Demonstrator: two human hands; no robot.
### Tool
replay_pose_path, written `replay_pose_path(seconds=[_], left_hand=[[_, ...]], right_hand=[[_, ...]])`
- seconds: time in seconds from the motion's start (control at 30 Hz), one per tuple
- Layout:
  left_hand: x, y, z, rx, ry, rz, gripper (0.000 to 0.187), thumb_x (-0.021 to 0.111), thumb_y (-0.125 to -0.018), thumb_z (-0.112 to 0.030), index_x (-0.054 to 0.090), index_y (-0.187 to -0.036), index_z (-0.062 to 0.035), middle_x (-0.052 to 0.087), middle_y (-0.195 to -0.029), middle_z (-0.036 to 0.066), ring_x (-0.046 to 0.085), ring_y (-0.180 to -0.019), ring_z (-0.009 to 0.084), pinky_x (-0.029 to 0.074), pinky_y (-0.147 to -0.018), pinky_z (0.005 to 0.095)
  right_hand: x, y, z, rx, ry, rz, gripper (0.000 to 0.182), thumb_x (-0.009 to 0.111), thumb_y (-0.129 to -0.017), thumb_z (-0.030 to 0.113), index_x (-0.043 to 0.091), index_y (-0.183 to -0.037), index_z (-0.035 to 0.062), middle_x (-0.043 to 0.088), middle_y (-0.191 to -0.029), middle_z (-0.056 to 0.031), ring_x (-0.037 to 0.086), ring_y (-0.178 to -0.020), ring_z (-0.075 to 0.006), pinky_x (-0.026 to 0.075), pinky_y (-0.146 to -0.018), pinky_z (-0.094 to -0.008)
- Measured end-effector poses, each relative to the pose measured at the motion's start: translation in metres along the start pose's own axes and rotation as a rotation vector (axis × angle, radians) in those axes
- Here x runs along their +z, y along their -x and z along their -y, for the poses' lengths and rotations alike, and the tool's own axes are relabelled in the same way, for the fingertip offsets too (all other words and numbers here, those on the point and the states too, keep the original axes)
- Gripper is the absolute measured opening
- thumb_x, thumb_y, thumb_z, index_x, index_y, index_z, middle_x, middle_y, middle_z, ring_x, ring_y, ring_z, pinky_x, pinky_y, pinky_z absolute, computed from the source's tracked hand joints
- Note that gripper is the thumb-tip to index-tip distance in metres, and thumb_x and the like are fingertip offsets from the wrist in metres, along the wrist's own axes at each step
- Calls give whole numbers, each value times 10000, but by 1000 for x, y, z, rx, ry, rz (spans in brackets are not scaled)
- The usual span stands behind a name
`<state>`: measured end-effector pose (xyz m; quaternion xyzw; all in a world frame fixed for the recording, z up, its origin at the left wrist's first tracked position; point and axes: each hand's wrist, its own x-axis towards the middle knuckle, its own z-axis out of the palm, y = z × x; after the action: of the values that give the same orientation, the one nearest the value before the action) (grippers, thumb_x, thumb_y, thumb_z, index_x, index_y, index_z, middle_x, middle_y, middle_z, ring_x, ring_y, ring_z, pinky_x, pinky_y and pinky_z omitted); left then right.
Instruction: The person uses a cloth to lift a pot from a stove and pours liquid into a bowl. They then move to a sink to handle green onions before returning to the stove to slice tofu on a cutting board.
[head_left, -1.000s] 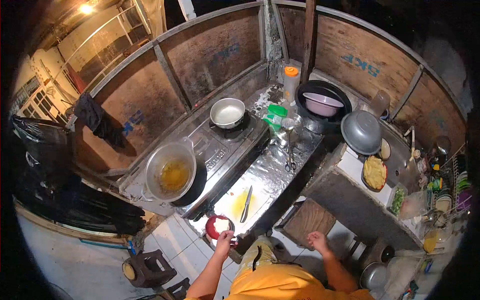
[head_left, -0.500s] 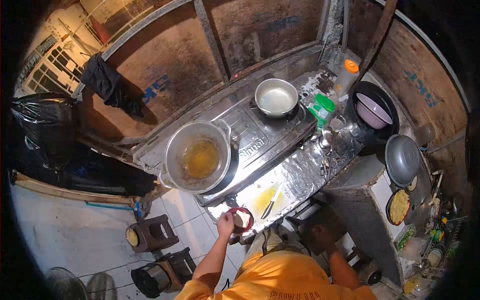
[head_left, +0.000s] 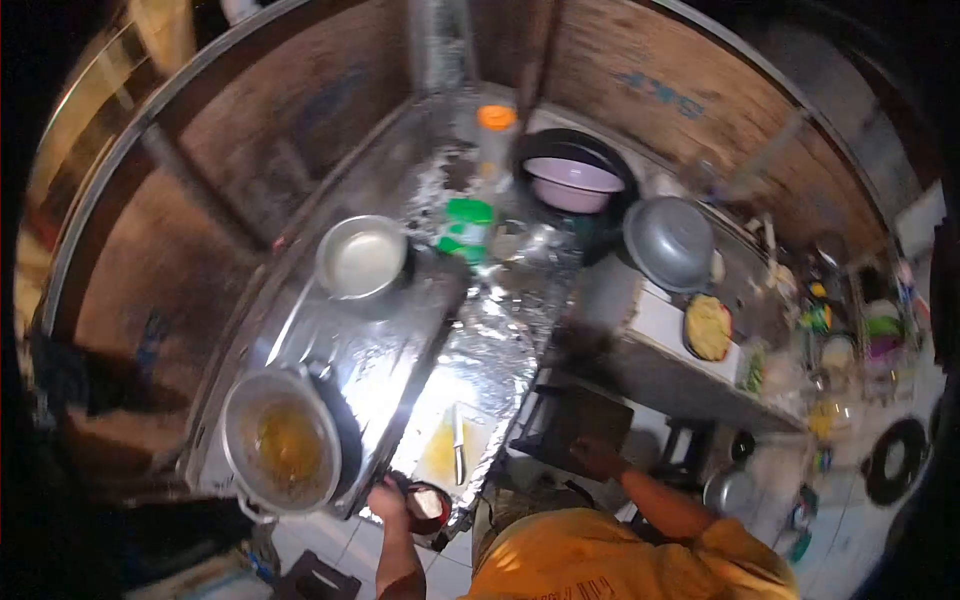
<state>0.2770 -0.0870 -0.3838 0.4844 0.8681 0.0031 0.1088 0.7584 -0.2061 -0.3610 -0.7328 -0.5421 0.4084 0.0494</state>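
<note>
My left hand [head_left: 388, 503] is closed at the rim of a small red bowl [head_left: 441, 514] that has a white lump in it. The bowl sits at the near end of the foil-covered counter [head_left: 497, 362]. Just beyond it, a knife [head_left: 459, 447] with a white blade and dark handle lies on a chopping board [head_left: 437, 457] smeared yellow. My right hand [head_left: 598, 457] is in shadow and blurred, low over a dark stool-like surface [head_left: 578, 420]; its fingers do not show clearly.
On the stove stand a wide pan [head_left: 236, 440] of yellowish oil and a smaller pot [head_left: 361, 258]. A green container [head_left: 466, 228], a pink basin [head_left: 572, 180] and an upturned grey basin [head_left: 670, 243] are farther back. A plate of yellow food [head_left: 708, 328] rests on the right ledge.
The view has swung to the right, so the stove and pans appear farther left and more of the right side shows. My left hand stays at the red bowl.
</note>
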Motion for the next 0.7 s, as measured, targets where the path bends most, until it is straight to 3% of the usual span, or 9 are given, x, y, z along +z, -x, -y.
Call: replay_pose_path(seconds=[0.13,0.2,0.27,0.33,0.37,0.4,0.47,0.57,0.7], left_hand=[[-2,5,6,66,38,-19,527,638,-848,-423,668,-684,78,658,-714,274,674,-699,413,525,-636,515],[-23,24,-14,-131,170,21,508,628,-880,-383,655,-697,91,657,-721,282,654,-644,406,492,-610,516],[30,22,19,80,479,-10,438,597,-914,-328,663,-762,77,649,-693,236,613,-603,408,462,-589,507],[75,37,29,413,633,-8,385,587,-920,-236,614,-730,98,605,-629,213,539,-543,324,437,-571,457],[-6,75,-38,292,422,283,340,581,-918,-160,567,-691,93,554,-577,174,469,-540,253,412,-563,406],[-8,88,-56,516,498,310,334,572,-923,-119,515,-641,51,501,-537,95,458,-554,178,392,-555,364],[22,112,-94,490,963,567,376,556,-942,-105,461,-593,-1,441,-535,19,402,-548,110,341,-516,323],[21,151,-173,509,925,712,375,570,-953,-114,431,-613,-39,405,-564,-22,346,-555,68,289,-495,284],[-20,223,-282,699,992,676,157,542,-984,-126,566,-856,-40,475,-620,-23,431,-549,51,357,-494,215]], right_hand=[[-2,36,-15,10,-10,-100,427,560,-940,416,642,-1158,58,664,-1122,-162,638,-1009,-302,488,-891,-412],[-3,40,-25,286,-285,40,477,577,-923,444,625,-1212,68,648,-1181,-171,628,-1057,-314,483,-926,-416],[-6,49,-34,310,-316,-26,484,576,-917,453,629,-1208,69,654,-1167,-172,631,-1054,-306,486,-920,-413],[-3,63,-41,326,-337,-90,500,575,-906,471,636,-1201,72,665,-1140,-174,637,-1046,-292,491,-909,-408],[-2,70,-48,331,-344,-115,507,575,-901,480,640,-1198,73,670,-1127,-175,640,-1043,-285,494,-903,-406],[-4,76,-55,332,-348,-140,515,575,-895,488,644,-1194,75,675,-1113,-176,644,-1039,-277,497,-898,-403],[-10,87,-73,322,-364,-155,490,581,-893,475,666,-1150,67,685,-1085,-167,646,-1033,-274,497,-886,-402],[-22,103,-115,221,-467,-165,428,594,-903,431,698,-1068,49,700,-1035,-140,649,-1007,-256,497,-860,-394],[-16,111,-185,193,-640,-273,346,596,-948,348,699,-1023,27,708,-965,-89,650,-916,-208,499,-806,-354]])
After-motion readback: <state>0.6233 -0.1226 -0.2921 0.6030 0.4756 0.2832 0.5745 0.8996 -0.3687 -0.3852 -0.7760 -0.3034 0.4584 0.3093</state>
